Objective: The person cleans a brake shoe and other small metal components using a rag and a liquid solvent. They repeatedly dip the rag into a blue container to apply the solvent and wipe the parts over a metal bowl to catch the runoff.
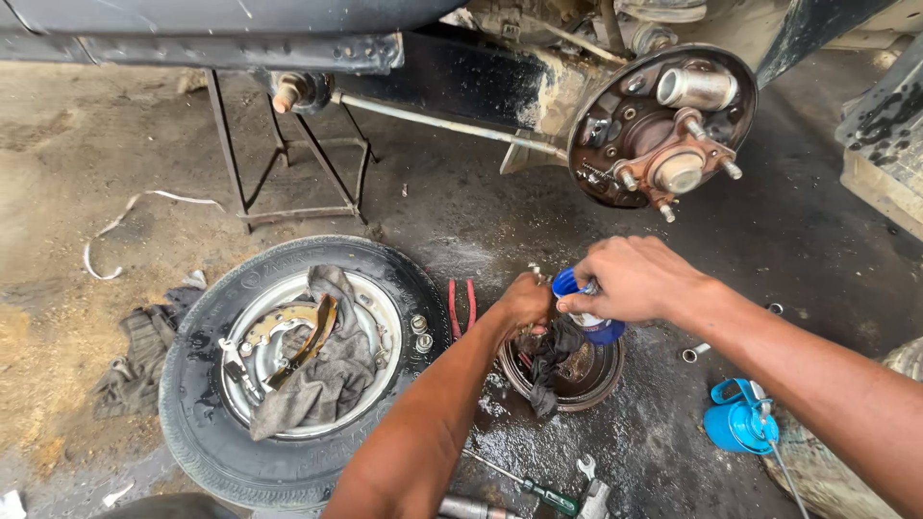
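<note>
- The right hand (630, 279) is closed around a blue bottle (588, 309), tipped over the brake drum (562, 370) on the wet floor, centre-near.
- The left hand (524, 303) grips a dark rag (550, 358) at the drum's rim.
- This looks like the drum-cleaning step; next calls for wiping the inside.

Bare concrete floor (808, 240), wet and oil-dark in the middle, dry and sandy toward the left. A metal stand (288, 163) sits under the raised vehicle body (212, 29), exposed wheel hub (663, 130) at top right. Flat daylight, no walls or windows in view.
</note>
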